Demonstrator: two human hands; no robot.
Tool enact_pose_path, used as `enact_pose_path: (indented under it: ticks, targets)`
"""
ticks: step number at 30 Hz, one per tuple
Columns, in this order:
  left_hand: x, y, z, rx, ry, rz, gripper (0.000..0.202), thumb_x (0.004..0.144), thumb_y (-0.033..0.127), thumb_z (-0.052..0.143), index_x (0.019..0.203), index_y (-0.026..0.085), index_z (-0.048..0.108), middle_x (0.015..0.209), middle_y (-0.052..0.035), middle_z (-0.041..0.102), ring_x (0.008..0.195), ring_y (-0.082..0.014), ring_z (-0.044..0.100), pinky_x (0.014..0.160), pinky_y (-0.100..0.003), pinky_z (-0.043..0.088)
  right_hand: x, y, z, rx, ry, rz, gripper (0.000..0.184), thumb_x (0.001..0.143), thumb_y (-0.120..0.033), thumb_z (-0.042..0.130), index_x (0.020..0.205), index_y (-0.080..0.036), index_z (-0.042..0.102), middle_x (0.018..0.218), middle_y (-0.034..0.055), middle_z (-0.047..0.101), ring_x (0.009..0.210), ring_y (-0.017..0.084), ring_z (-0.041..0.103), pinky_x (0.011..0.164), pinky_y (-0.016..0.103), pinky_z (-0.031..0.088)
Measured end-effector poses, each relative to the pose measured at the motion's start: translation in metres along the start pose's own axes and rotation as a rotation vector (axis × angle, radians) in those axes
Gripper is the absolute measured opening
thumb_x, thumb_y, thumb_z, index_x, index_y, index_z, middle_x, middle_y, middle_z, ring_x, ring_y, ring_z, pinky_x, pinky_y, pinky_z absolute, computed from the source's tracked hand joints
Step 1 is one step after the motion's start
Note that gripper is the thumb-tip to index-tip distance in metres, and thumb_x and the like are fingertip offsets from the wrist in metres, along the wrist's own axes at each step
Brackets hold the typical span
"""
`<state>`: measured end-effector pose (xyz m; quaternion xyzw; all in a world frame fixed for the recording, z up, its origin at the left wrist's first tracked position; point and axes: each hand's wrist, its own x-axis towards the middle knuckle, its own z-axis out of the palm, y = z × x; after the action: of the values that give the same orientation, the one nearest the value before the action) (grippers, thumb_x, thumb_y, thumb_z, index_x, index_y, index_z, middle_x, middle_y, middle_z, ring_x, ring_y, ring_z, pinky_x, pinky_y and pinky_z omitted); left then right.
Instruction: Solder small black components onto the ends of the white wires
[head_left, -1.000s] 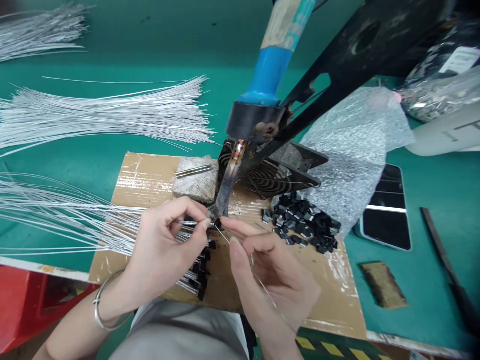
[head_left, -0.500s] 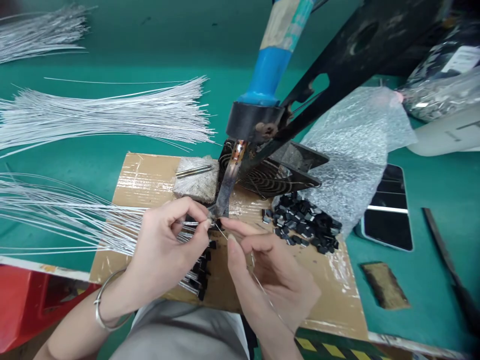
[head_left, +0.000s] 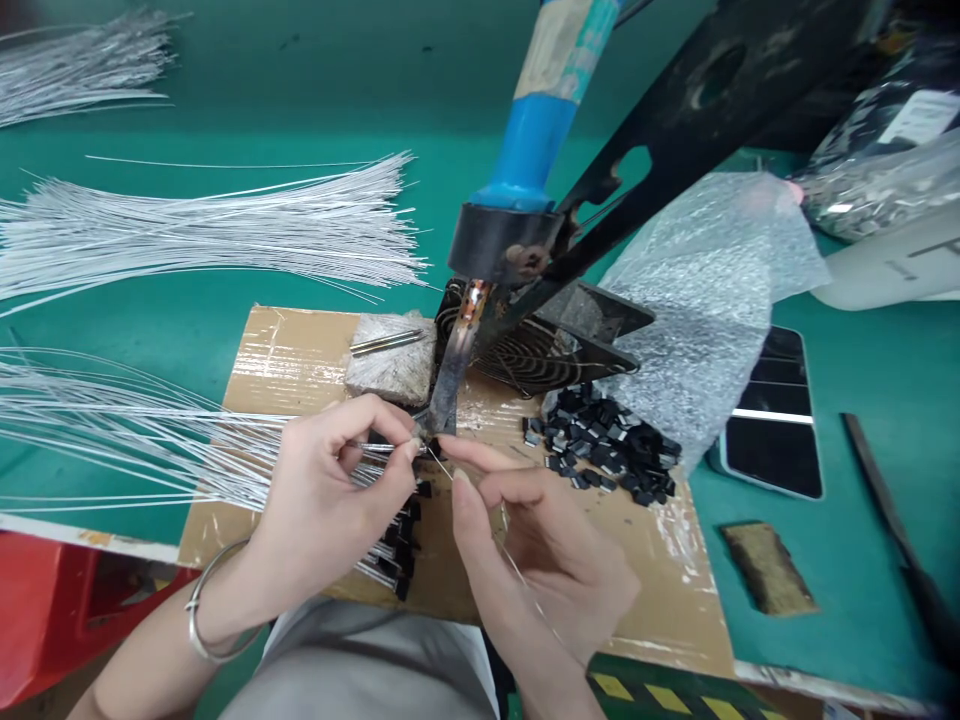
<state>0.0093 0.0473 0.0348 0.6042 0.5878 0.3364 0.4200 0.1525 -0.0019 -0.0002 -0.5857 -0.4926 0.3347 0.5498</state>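
Below the tip of a blue-handled soldering iron, my left hand pinches the end of a white wire between thumb and fingertips. A small dark piece at that end is mostly hidden by my fingers. My right hand is closed on a thin strand of solder wire, which runs across the palm and reaches up to the iron's tip. Under my left hand lie several white wires, and black connectors show at wire ends beside it.
A pile of black connectors lies on the cardboard. Behind stand a fan and the iron's black metal arm. A wire bundle is at left; bubble wrap, a phone and a sponge are at right.
Both hands stay almost in place at the iron's tip. The whole view has shifted very slightly; nothing has been let go or picked up.
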Motion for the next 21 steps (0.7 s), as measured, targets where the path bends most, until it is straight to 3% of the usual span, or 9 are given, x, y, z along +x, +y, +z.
enact_pose_path:
  ticks: [5,21]
  targets:
    - [0.001,0.0001,-0.0006,0.018,-0.008,-0.011,0.013,0.084,0.014,0.063,0.072,0.019,0.066,0.077,-0.002,0.074,0.06,-0.0123,0.056,0.05,-0.026,0.033,0.0003,0.0004,0.0004,-0.018,0.004,-0.012,0.018,0.094,-0.017,0.071,0.079,-0.023,0.063,0.106,0.0076,0.084,0.094,0.021,0.082,0.08,0.029,0.064]
    - [0.0003,-0.0008,-0.001,-0.005,-0.001,0.003,0.013,0.085,0.014,0.062,0.073,0.019,0.066,0.077,-0.0015,0.073,0.063,-0.0132,0.058,0.051,-0.027,0.034,0.0001,0.0002,-0.0001,-0.041,-0.004,-0.056,0.018,0.094,-0.016,0.071,0.08,-0.023,0.063,0.107,0.0085,0.084,0.095,0.022,0.083,0.079,0.029,0.066]
